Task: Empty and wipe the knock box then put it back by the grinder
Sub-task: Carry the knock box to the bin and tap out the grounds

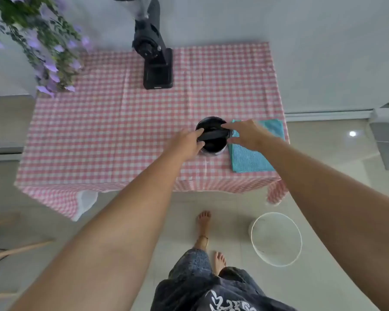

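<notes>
Evidently early: left hand (188, 140) clenched on the black crossbar (212, 134) of the round dark metal knock box (211, 144), mid-counter, well clear of the black grinder (155, 61). Right hand (245, 134), fingers on the bar's far end, probably lifting it out. Folded teal cloth (254, 158) touching, white bucket (276, 239) below on floor, both staged.

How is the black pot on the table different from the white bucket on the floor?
The knock box is black and stands on the checked tablecloth; the white bucket sits on the floor. The knock box looks smaller and has a bar across its top; the bucket's mouth is open. The left hand and right hand touch the knock box, not the bucket. Both are round.
</notes>
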Action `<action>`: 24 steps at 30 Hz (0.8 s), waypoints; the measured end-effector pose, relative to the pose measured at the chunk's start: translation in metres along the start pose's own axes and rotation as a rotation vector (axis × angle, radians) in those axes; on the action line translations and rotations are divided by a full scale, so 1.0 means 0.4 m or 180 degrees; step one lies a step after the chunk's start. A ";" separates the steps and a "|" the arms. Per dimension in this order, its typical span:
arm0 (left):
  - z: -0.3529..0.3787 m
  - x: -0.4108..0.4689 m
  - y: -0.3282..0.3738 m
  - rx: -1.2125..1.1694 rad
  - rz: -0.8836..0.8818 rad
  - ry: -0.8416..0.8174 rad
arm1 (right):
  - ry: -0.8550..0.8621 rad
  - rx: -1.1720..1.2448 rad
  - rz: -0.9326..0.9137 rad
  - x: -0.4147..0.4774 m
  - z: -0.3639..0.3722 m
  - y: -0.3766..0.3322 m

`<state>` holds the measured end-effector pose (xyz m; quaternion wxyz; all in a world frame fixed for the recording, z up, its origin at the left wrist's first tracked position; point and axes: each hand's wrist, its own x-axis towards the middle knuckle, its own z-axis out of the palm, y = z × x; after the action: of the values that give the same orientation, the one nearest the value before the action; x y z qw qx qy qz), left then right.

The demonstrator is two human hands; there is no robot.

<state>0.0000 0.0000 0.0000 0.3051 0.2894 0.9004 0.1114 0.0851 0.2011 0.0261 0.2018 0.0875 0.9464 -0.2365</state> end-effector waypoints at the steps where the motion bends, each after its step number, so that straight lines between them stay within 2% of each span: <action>1: 0.001 0.011 -0.006 -0.0025 -0.0017 -0.0067 | -0.0016 0.0055 0.0045 0.014 0.003 -0.005; 7: -0.001 0.046 -0.024 -0.0291 0.0055 -0.0079 | 0.0030 -0.0017 0.0211 0.057 0.023 -0.008; 15: -0.059 0.062 -0.029 -0.0099 0.0282 -0.0085 | 0.0348 0.0189 0.0218 0.058 0.013 -0.009; 24: -0.080 0.022 0.082 0.0070 0.0600 -0.0022 | 0.0592 0.0134 0.0379 -0.063 -0.035 0.033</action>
<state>-0.0105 0.0311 0.0333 0.2932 0.3766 0.8693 0.1287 0.1066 0.2176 0.0425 0.1248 0.1693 0.9490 -0.2347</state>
